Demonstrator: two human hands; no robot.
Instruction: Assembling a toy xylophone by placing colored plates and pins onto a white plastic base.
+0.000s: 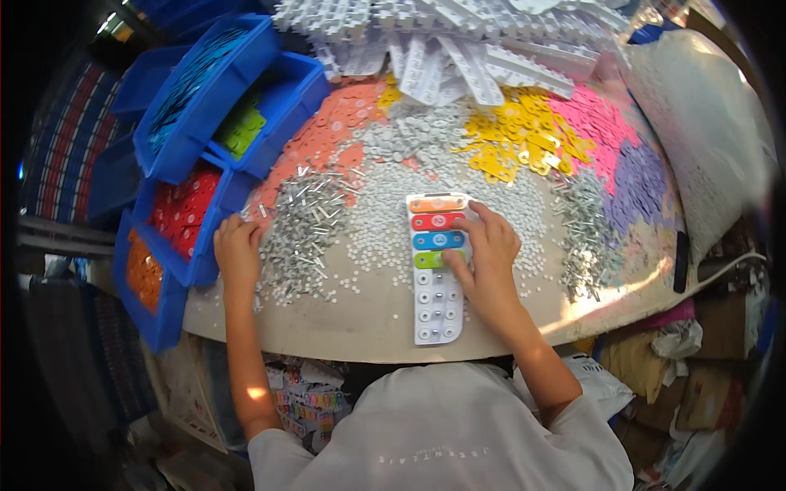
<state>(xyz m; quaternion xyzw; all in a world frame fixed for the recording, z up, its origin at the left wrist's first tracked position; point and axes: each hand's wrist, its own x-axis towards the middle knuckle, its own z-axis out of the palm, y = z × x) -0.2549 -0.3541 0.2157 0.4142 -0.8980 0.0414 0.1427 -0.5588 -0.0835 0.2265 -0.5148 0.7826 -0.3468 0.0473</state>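
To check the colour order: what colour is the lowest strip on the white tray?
Lime green; that strip shows best in the head view.

Plastic tray [435, 340] (glossy metal pins [304, 229])

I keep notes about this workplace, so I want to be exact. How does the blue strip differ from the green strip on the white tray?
Position: the blue strip lies between the red strip and the green strip, which borders the uncovered lower part of the white tray.
Cover: the right hand hides the green strip's right end, while the blue strip shows both ends.
Both lie crosswise on the tray.
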